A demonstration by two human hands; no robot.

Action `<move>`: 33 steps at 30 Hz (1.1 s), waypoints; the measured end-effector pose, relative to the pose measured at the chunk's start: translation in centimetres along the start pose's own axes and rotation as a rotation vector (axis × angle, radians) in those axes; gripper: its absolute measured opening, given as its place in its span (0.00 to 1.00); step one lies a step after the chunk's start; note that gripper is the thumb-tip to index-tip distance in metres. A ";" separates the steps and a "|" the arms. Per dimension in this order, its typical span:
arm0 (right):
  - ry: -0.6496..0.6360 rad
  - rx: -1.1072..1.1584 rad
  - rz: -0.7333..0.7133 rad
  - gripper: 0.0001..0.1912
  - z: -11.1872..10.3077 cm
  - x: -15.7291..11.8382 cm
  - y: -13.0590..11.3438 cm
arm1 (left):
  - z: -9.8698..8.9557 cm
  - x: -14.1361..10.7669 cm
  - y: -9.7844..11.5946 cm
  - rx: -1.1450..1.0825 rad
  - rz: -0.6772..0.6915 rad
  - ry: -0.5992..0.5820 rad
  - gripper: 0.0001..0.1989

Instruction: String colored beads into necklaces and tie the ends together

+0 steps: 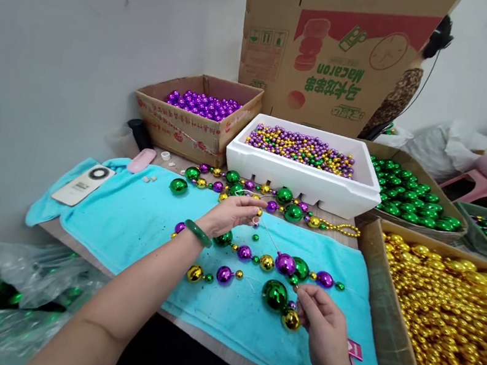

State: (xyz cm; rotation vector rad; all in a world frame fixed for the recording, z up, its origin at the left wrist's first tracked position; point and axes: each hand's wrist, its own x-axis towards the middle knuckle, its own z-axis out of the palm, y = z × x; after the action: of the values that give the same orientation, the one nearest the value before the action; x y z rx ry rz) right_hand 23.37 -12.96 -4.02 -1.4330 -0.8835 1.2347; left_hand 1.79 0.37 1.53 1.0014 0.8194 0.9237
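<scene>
The upright carton stands behind the work surface, perhaps as a screen, while the turquoise towel lies spread over the table, probably to keep round beads from rolling. The box of gold beads sits at the right edge, the white foam box of small mixed beads at the back, and the box of purple beads to its left, seemingly sorted for easy reach. A joined bead garland lies along the towel's far side, apparently out of the way of the beads in front. The left hand is nearly closed, its fingertips drawn narrowly together on the pale thread beside a tiny gold bead, raised so the line slants down fairly straight. The right hand is lower, thumb and forefinger pinched narrowly at the small green bead, next to the purple bead at the thread's lower end, likely steadying that end; the beads being handled are above the towel's front half, between the two hands
</scene>
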 end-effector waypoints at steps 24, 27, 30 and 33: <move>-0.119 -0.002 -0.010 0.19 0.0 -0.6 -0.3 | -13.6 -0.6 1.4 1.304 0.154 0.571 0.28; -0.134 -0.022 -0.042 0.19 0.9 -1.2 -1.1 | -8.8 -1.8 2.0 1.133 0.458 0.359 0.27; -0.126 -0.037 -0.078 0.20 1.6 -1.9 -2.0 | -4.8 -3.5 2.7 1.086 0.557 0.233 0.28; -0.118 -0.036 -0.102 0.20 1.9 -2.5 -2.4 | -2.6 -4.8 3.1 1.072 0.595 0.194 0.28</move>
State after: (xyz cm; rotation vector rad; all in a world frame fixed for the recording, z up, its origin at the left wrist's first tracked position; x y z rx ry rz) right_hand 21.14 -14.38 -1.05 -1.3376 -1.0507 1.2418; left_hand -3.10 -2.40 4.27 2.1929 1.2500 1.0892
